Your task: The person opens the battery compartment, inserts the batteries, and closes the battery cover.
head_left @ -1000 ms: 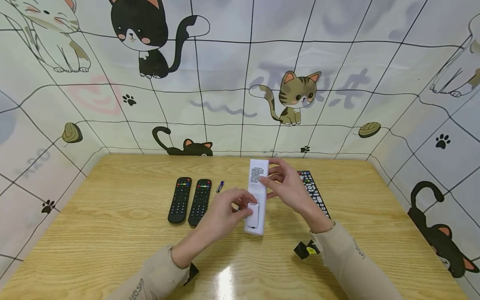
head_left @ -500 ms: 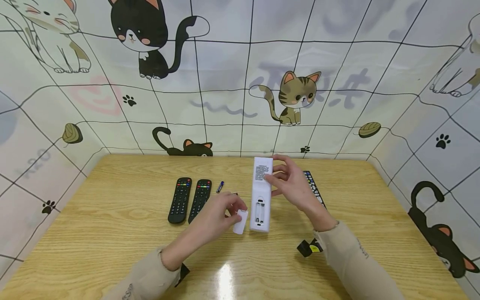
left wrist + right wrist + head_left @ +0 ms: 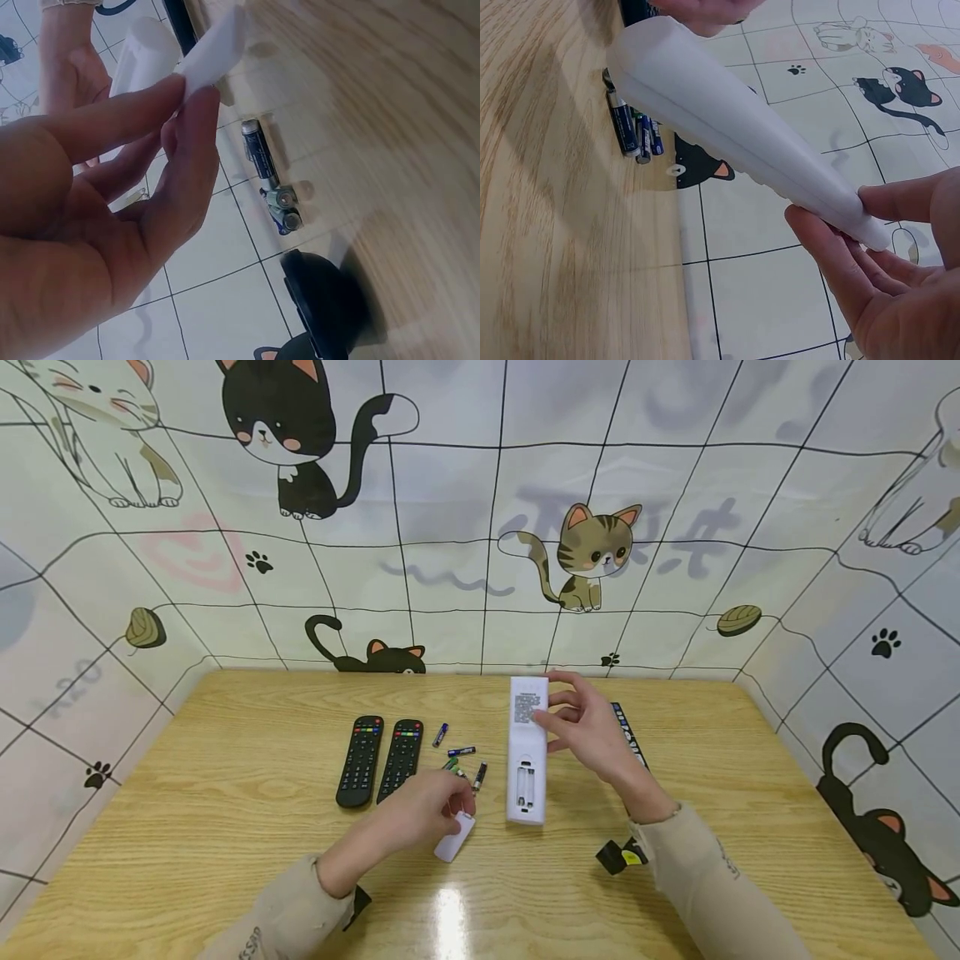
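Observation:
My right hand (image 3: 588, 727) grips a white remote control (image 3: 528, 747) by its far end, thumb on the labelled back. The remote's back faces up, and its battery compartment (image 3: 526, 785) lies uncovered with no batteries inside. Between thumb and fingers my left hand (image 3: 427, 806) pinches the white battery cover (image 3: 454, 837), low over the table to the left of the remote. In the left wrist view the cover (image 3: 215, 52) sticks out beyond the fingertips. Several AAA-size batteries (image 3: 461, 751) lie just past the left hand, some partly hidden by it.
Two black remotes (image 3: 361, 760) lie side by side on the left of the wooden table (image 3: 225, 827). Another remote (image 3: 628, 733) with pale buttons is partly behind the right hand. A cat-patterned sheet (image 3: 450, 568) hangs behind and at both sides.
My left hand has lifted the cover off the white remote and carried it left and toward me, baring the compartment. The white remote has shifted slightly right in my right hand.

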Tool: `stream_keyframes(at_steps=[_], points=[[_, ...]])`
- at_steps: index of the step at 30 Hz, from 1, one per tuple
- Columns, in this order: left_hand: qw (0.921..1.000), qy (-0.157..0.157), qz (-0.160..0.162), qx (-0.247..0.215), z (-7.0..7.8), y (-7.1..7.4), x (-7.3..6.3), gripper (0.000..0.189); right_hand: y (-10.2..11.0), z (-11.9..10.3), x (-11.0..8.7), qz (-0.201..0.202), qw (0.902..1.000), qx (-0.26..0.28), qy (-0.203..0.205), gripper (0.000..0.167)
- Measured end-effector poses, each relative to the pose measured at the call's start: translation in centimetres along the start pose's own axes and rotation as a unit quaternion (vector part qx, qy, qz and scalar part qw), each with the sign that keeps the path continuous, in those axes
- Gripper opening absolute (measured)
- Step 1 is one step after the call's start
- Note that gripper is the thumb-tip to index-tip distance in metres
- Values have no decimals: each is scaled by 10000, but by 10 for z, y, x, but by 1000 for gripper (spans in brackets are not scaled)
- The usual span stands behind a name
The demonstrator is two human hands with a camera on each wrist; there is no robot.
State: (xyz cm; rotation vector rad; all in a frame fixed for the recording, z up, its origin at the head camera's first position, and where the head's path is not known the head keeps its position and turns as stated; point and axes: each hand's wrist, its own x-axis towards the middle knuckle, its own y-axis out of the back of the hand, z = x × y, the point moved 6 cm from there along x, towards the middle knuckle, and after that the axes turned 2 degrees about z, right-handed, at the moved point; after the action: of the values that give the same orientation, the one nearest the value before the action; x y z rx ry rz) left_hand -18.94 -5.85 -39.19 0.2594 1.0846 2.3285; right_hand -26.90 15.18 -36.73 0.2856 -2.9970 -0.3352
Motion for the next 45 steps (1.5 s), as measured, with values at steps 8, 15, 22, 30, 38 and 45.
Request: stream_keyframes(at_steps=[8,15,22,30,38,45], points=[[9989,239,-306,255,-7,-3,-2,24,3,-1,0,39,9999,-106,23,62],[9967,487,-496,424,-10,-7,-3,21,4,-2,-1,26,9999,-98,74,63],[9944,572,-490,742,-12,-10,-1,17,4,-3,0,32,9999,-73,99,62],[9943,742,-358,677,-16,-7,3,13,4,-3,0,5,9999,-51,98,62],[9901,695,428,1143,-15,0,15,24,6,-4,0,-17,9999,-40,111,62],[9770,729,780,1844,-15,0,27,28,6,-4,0,-39,9999,-57,135,62]])
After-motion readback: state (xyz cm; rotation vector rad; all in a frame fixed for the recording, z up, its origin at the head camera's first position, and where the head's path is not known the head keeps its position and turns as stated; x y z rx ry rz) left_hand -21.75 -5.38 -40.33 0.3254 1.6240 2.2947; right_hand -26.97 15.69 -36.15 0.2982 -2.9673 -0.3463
